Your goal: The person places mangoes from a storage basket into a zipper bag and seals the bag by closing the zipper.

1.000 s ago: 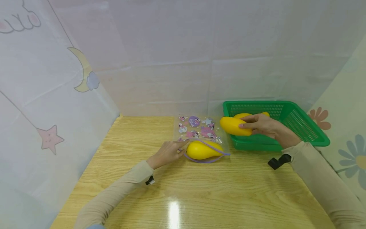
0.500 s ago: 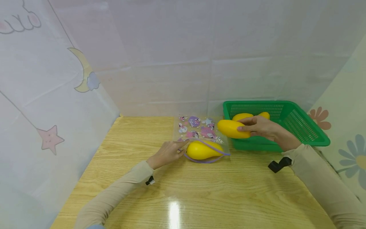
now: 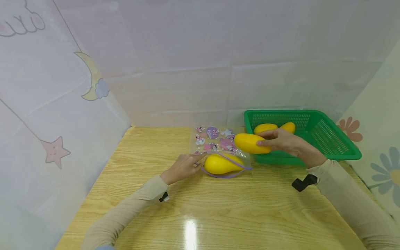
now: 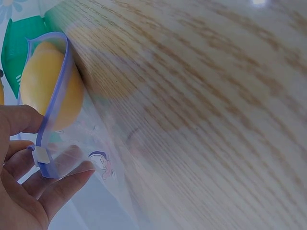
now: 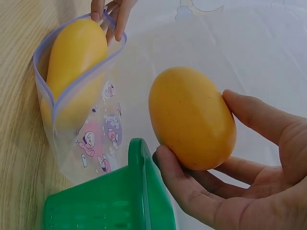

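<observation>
My left hand (image 3: 182,167) pinches one end of the purple zip edge of a clear printed zip bag (image 3: 212,132), its thumb and fingers around the white slider (image 4: 41,154). The mouth of the bag is spread apart, and a yellow mango (image 3: 222,164) lies inside it. Thumb and fingers of my right hand (image 3: 282,140) grip a second mango (image 3: 248,143), held above the table at the basket's near left corner, beside the bag. In the right wrist view this mango (image 5: 192,117) is held by its sides, with the open bag (image 5: 72,158) beyond it.
A green plastic basket (image 3: 339,144) stands at the back right, with more mangoes (image 3: 265,128) inside. Its left wall adjoins the bag. Behind the wooden table (image 3: 218,211) hangs a pale printed cloth (image 3: 175,86), which also covers both sides.
My right hand has carried its mango left and slightly toward me, from over the basket to near the bag. The left hand and bag stay in place.
</observation>
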A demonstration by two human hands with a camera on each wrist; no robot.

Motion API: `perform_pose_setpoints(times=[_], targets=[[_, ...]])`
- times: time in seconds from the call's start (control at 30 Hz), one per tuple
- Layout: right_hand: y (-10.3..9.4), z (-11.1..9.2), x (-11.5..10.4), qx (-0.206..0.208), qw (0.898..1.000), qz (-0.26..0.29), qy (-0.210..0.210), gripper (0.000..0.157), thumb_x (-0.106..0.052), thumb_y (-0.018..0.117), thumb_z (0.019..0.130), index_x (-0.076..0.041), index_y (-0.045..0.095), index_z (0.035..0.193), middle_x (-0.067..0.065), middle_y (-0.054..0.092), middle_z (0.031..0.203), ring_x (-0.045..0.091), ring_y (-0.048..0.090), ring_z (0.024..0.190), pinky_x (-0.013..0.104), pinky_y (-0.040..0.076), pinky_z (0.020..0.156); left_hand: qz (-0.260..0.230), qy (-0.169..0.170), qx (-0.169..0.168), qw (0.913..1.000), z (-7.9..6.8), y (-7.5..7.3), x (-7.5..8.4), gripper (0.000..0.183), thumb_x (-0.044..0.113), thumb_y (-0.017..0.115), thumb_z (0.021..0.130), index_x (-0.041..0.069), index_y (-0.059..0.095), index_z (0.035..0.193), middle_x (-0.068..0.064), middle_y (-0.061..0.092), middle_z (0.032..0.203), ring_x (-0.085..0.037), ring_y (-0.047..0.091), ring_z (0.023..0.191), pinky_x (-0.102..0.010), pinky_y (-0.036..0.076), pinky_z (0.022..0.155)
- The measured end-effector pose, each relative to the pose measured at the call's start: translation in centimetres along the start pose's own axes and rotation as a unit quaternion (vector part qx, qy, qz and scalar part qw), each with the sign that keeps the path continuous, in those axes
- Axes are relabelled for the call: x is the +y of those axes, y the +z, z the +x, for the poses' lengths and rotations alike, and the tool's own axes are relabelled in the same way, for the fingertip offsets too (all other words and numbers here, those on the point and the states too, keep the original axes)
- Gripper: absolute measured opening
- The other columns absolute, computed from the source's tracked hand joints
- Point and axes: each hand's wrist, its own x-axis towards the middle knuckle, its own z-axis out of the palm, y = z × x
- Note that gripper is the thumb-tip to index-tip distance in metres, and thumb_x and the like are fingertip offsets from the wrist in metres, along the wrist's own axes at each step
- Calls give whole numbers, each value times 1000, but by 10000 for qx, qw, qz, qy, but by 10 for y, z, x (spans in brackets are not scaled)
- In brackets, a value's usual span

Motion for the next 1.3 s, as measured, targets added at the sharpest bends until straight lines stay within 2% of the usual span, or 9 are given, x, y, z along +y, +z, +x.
perform_pose_setpoints(times=[0.13,0.37,0.67,0.9,1.13,1.3], targets=[[3,-1,-1,34,10000,-40,-20,62,-20,63,99,9,38,146,26,47,141,22,59,112,45,50,96,-19,22,15,10000,0,1,-1,47,8,72,89,0,60,134,-3,68,72,2,17,39,-12,20,37],[8,-2,-3,92,9998,-177,43,61,-25,64,98,7,42,145,23,50,139,27,57,115,48,47,99,35,-27,-21,10000,1,0,-1,47,9,72,90,1,60,134,0,64,65,2,17,39,-12,19,37],[13,-3,-3,85,9993,-362,-5,60,-27,65,98,6,45,143,22,53,136,28,57,113,49,47,98,14,-43,-74,10000,1,-1,0,47,8,71,90,0,59,134,-2,67,69,2,18,38,-12,20,37],[17,-4,-6,41,9993,-381,-53,59,-27,66,97,6,47,142,22,52,136,31,56,116,50,47,97,53,16,50,10000,2,-1,1,47,7,72,88,0,60,133,-3,67,69,3,15,39,-12,20,37],[22,-4,-6,-45,9994,-349,-34,60,-27,67,96,6,47,142,18,59,131,29,58,114,50,47,98,74,100,118,9999,2,-1,1,48,7,74,87,-1,61,132,-4,69,71,4,14,39,-12,20,37],[25,-3,-4,-103,9994,-325,-38,59,-27,67,96,5,48,142,15,63,126,26,59,112,50,46,98,93,15,77,9999,2,0,1,48,7,74,87,0,61,132,-4,68,69,2,16,39,-13,19,37]])
